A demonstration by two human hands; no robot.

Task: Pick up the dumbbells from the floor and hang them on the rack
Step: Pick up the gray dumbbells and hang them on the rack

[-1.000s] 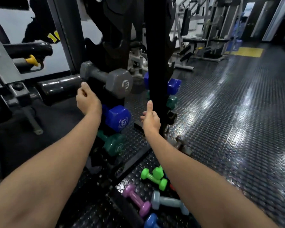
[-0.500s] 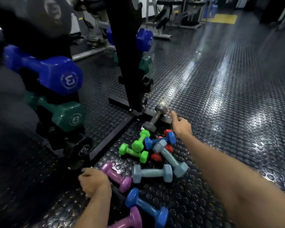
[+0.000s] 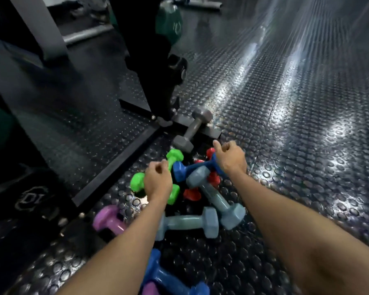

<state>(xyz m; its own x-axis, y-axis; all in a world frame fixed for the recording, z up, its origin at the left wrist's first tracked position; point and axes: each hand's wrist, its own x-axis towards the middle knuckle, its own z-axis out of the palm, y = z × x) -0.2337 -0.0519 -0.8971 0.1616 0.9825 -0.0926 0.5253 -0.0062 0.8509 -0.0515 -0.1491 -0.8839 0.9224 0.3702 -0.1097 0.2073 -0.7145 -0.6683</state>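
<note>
Reaching into the dumbbell pile [image 3: 200, 188] on the floor [image 3: 285, 124] by the rack base [image 3: 136, 137], we curl our left hand [image 3: 158, 182] over a green dumbbell [image 3: 136, 182] and our right hand [image 3: 230, 158] over a blue dumbbell [image 3: 192, 169], though actual grips are unclear, and tugging either may roll the tangled neighbours.

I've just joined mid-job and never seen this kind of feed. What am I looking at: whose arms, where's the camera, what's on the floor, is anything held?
There is no machine here. A person wears one camera on the head, looking down at their own two bare arms. The left hand hovers over a green dumbbell; the right hand is over a blue dumbbell. Both hands have curled fingers, but motion blur hides whether either grips yet. On the studded floor lies a pile of small dumbbells: green, blue, red, grey-blue, purple, and a grey dumbbell across the rack's base. The rack stands upper left.
</note>
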